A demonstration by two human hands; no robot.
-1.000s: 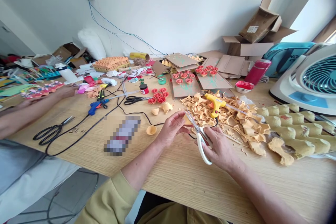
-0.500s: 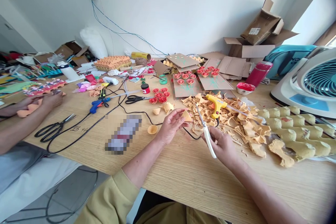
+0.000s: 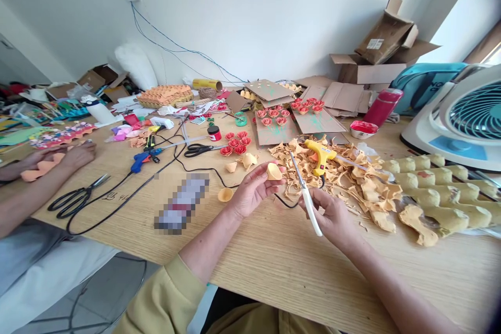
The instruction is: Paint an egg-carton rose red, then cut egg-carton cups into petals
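Between the fingertips of my left hand is a small orange egg-carton cup, its round mouth tipped toward me. My right hand grips white-handled scissors, blades pointing up and away, just right of the cup and apart from it. A second carton cup sits on the table left of my left wrist. Behind my hands lie two more cut pieces, one a cone-shaped cup. A heap of orange carton scraps spreads beyond the scissors, with a yellow glue gun on it.
Red paper roses stand near black scissors. A blue glue gun trails its cord across the table. Egg trays and a fan are at right. A co-worker's hands hold a carton strip at left.
My left hand has turned the carton cup, so its open mouth now shows instead of its pointed side. My right hand and the scissors stay nearly in place. The view has shifted slightly.
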